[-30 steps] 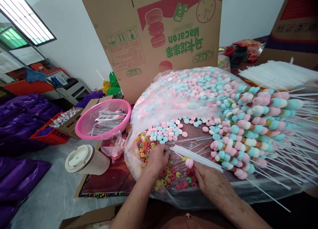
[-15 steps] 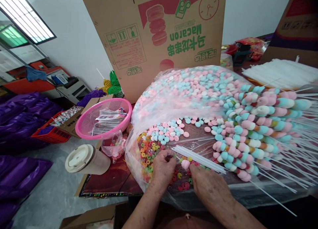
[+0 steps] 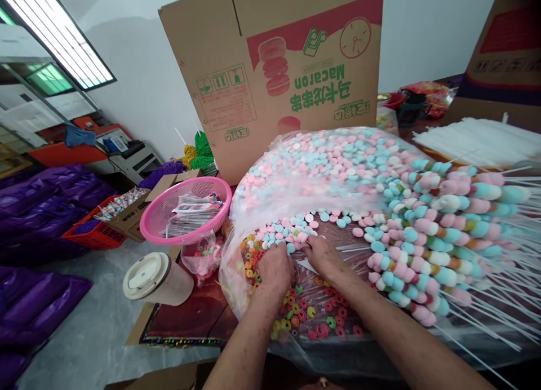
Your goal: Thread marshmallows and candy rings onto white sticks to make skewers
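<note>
Both my hands reach into a small heap of pink and blue round candies (image 3: 287,235) lying on clear plastic. My left hand (image 3: 274,269) lies palm down, fingers curled over the heap's near edge, just past the coloured ring candies (image 3: 310,314). My right hand (image 3: 323,255) is close beside it, its fingertips bunched at the same heap. It covers the end of a bundle of white sticks (image 3: 305,264). What the fingers hold is hidden. Filled candy skewers (image 3: 435,232) are stacked to the right.
A large clear bag of pastel candies (image 3: 313,164) bulges behind the heap, in front of a tall Macaron carton (image 3: 287,69). A pink basket (image 3: 169,232) of packets, a lidded cup (image 3: 156,277) and a small candy bag (image 3: 203,257) stand at left. Loose white sticks (image 3: 477,142) lie far right.
My right hand has moved forward and left, from over the ring candies to the pastel heap. The pink candy seen at its fingertips is out of sight. My left hand shifted slightly forward.
</note>
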`<state>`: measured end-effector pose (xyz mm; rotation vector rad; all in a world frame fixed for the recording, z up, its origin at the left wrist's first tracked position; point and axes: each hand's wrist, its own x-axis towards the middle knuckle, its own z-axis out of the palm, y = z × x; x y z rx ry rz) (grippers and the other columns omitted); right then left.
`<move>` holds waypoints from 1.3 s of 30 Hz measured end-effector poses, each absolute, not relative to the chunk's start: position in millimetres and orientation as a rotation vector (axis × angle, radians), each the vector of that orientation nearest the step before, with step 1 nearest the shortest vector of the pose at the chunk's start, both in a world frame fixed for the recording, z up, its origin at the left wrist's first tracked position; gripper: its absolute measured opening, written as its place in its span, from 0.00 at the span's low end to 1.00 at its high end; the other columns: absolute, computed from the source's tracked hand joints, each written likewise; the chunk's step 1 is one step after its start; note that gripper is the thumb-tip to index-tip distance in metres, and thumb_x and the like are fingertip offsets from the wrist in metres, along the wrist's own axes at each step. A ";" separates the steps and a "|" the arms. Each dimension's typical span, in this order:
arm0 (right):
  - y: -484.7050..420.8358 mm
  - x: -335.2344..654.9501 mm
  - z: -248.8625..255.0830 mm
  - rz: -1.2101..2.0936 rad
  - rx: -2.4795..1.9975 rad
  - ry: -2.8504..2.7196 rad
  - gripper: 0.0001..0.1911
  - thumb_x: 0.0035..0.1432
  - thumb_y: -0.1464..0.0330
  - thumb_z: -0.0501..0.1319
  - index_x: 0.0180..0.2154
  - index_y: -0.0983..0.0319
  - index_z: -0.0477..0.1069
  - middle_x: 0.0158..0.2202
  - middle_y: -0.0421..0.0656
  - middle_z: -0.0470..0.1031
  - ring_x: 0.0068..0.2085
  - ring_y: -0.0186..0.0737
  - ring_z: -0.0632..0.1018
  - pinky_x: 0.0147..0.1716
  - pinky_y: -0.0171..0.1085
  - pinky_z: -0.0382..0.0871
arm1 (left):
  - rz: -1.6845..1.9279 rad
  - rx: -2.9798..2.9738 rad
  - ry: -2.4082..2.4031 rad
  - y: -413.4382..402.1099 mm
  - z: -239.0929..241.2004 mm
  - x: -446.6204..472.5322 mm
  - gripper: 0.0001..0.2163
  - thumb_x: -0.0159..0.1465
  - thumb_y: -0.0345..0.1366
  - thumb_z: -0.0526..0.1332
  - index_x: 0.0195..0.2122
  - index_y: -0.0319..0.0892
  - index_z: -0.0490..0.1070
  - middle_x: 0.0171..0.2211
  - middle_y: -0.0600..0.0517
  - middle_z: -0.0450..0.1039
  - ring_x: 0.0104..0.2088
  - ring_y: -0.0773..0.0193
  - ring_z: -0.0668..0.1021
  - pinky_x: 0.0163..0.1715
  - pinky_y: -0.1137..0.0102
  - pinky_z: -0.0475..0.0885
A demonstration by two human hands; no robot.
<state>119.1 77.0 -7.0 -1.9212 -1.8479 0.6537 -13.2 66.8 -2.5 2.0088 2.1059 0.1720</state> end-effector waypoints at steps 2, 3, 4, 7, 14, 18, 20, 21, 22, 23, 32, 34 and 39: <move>70.4 125.0 -5.1 0.720 -1.837 -1.831 0.12 0.55 0.66 0.52 0.32 0.65 0.71 0.31 0.45 0.73 0.34 0.36 0.72 0.29 0.31 0.58 | 0.294 1.973 2.046 62.3 -7.3 -15.4 0.12 0.54 0.30 0.55 0.39 0.43 0.70 0.38 0.48 0.73 0.38 0.59 0.74 0.35 0.69 0.66; 64.5 128.8 -2.6 0.764 -1.790 -1.824 0.13 0.56 0.65 0.51 0.31 0.65 0.71 0.29 0.44 0.73 0.33 0.36 0.72 0.29 0.31 0.59 | 0.407 1.895 1.993 60.5 -9.0 -17.2 0.13 0.53 0.29 0.56 0.40 0.44 0.69 0.36 0.50 0.73 0.37 0.60 0.74 0.35 0.69 0.66; 57.8 132.2 0.7 0.811 -1.743 -1.820 0.15 0.56 0.64 0.51 0.31 0.65 0.71 0.28 0.42 0.73 0.32 0.36 0.72 0.28 0.31 0.59 | 0.516 1.802 1.933 59.2 -9.9 -18.7 0.13 0.52 0.29 0.57 0.40 0.43 0.70 0.33 0.51 0.73 0.35 0.61 0.74 0.34 0.70 0.66; 38.1 135.7 12.5 0.957 -1.591 -1.788 0.17 0.58 0.61 0.48 0.35 0.64 0.71 0.29 0.38 0.73 0.30 0.33 0.71 0.27 0.29 0.61 | 0.790 1.443 1.662 55.9 -7.0 -17.7 0.12 0.52 0.32 0.58 0.39 0.39 0.70 0.28 0.52 0.74 0.28 0.65 0.74 0.28 0.72 0.68; 21.1 118.4 16.2 1.132 -1.343 -1.434 0.12 0.55 0.63 0.53 0.32 0.65 0.68 0.27 0.39 0.71 0.29 0.33 0.70 0.28 0.30 0.61 | 1.054 0.858 1.035 32.7 22.5 -1.8 0.14 0.47 0.33 0.65 0.36 0.35 0.73 0.32 0.47 0.76 0.32 0.63 0.76 0.34 0.68 0.71; 21.5 113.8 7.4 1.111 -1.348 -1.386 0.13 0.55 0.62 0.52 0.33 0.64 0.68 0.28 0.39 0.71 0.30 0.34 0.70 0.29 0.31 0.62 | 1.058 0.878 0.945 22.0 26.5 -3.0 0.17 0.47 0.30 0.66 0.39 0.37 0.73 0.36 0.47 0.77 0.38 0.61 0.76 0.43 0.67 0.69; 20.4 115.1 7.8 1.113 -1.353 -1.378 0.14 0.55 0.60 0.51 0.31 0.64 0.68 0.26 0.38 0.70 0.28 0.34 0.69 0.27 0.31 0.62 | 1.087 0.850 0.986 20.9 23.1 -3.6 0.18 0.46 0.31 0.67 0.39 0.37 0.73 0.35 0.47 0.77 0.37 0.61 0.77 0.42 0.67 0.69; 18.7 117.3 9.8 1.112 -1.357 -1.387 0.15 0.56 0.60 0.51 0.30 0.63 0.68 0.25 0.38 0.70 0.27 0.34 0.69 0.26 0.31 0.61 | 1.102 0.830 1.013 21.1 20.8 -3.8 0.17 0.45 0.32 0.68 0.38 0.36 0.73 0.34 0.47 0.77 0.36 0.62 0.77 0.41 0.68 0.70; 15.7 120.6 12.8 1.105 -1.367 -1.420 0.15 0.56 0.60 0.50 0.28 0.63 0.68 0.24 0.38 0.70 0.27 0.34 0.69 0.25 0.31 0.60 | 1.119 0.809 1.040 21.8 18.7 -4.0 0.17 0.45 0.32 0.68 0.38 0.36 0.73 0.33 0.47 0.77 0.35 0.62 0.77 0.38 0.69 0.70; 11.5 124.9 16.5 1.082 -1.386 -1.482 0.16 0.57 0.60 0.49 0.27 0.62 0.68 0.23 0.38 0.69 0.26 0.34 0.69 0.25 0.31 0.60 | 1.138 0.790 1.066 22.6 16.8 -4.4 0.17 0.44 0.32 0.68 0.37 0.35 0.73 0.32 0.47 0.77 0.33 0.63 0.77 0.36 0.70 0.71; -35.5 148.7 20.8 0.444 -1.819 -2.182 0.13 0.57 0.71 0.46 0.35 0.59 0.69 0.29 0.42 0.76 0.29 0.39 0.75 0.23 0.33 0.56 | 1.256 0.756 1.205 26.2 9.4 -6.6 0.14 0.45 0.29 0.66 0.35 0.37 0.72 0.27 0.52 0.74 0.26 0.69 0.74 0.28 0.73 0.70; -36.1 144.1 19.7 0.367 -1.905 -2.210 0.12 0.57 0.73 0.48 0.34 0.59 0.69 0.27 0.41 0.76 0.27 0.39 0.76 0.22 0.34 0.54 | 1.251 0.808 1.218 25.5 7.6 -5.8 0.13 0.46 0.30 0.65 0.34 0.37 0.72 0.27 0.52 0.74 0.25 0.69 0.73 0.27 0.73 0.70; -34.9 135.2 26.5 0.271 -2.046 -2.250 0.10 0.55 0.74 0.51 0.35 0.59 0.70 0.28 0.42 0.77 0.28 0.41 0.77 0.21 0.34 0.54 | 1.214 0.901 1.243 23.9 3.4 -6.5 0.12 0.48 0.33 0.65 0.34 0.37 0.71 0.27 0.52 0.73 0.25 0.69 0.73 0.27 0.73 0.70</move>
